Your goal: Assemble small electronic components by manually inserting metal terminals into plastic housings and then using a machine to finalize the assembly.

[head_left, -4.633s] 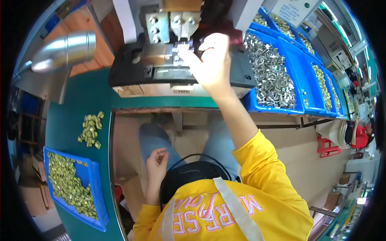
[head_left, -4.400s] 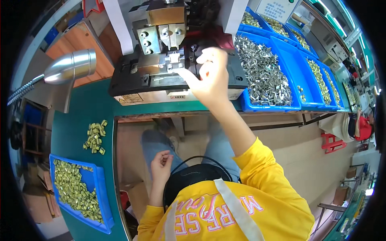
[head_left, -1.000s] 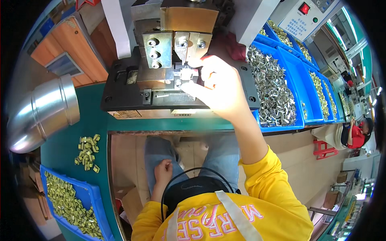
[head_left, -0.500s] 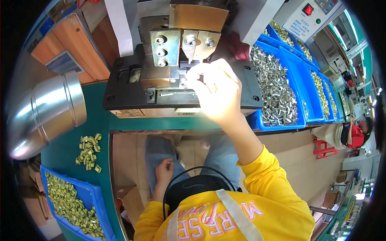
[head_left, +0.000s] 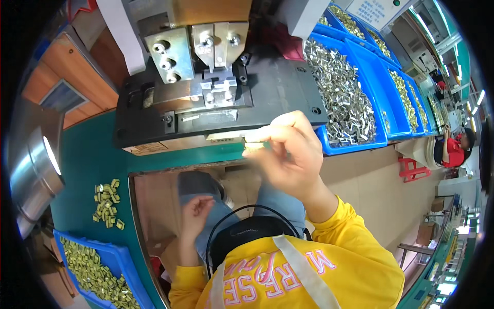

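In the head view, our right hand [head_left: 293, 159], which a moment ago is up at the lower die block [head_left: 219, 91] of the bench press, is now drawn back toward us, in front of the near edge of the black press base [head_left: 285, 85]. The die block and the upper punch plates [head_left: 218, 45] now show without our fingers in the way, so we judge that this turn at the die is over and the piece is out of it. That piece, a small yellow-green metal part [head_left: 253, 147], sits at the very tips of our right fingers, pinched between the index finger above and the blurred thumb below; the remaining fingers curl in toward the palm. It shows well apart from the die block, and how high it is above the green bench [head_left: 90, 149] we cannot tell. Our left hand [head_left: 194, 215] rests near our thigh with fingers loosely curled and thumb close to them; we see no part in it. Over on our left lie a loose heap of yellow-green parts [head_left: 106, 203] and a blue tray [head_left: 125, 257] of more; beyond our right hand, another tray holds bare silver pieces [head_left: 342, 98].
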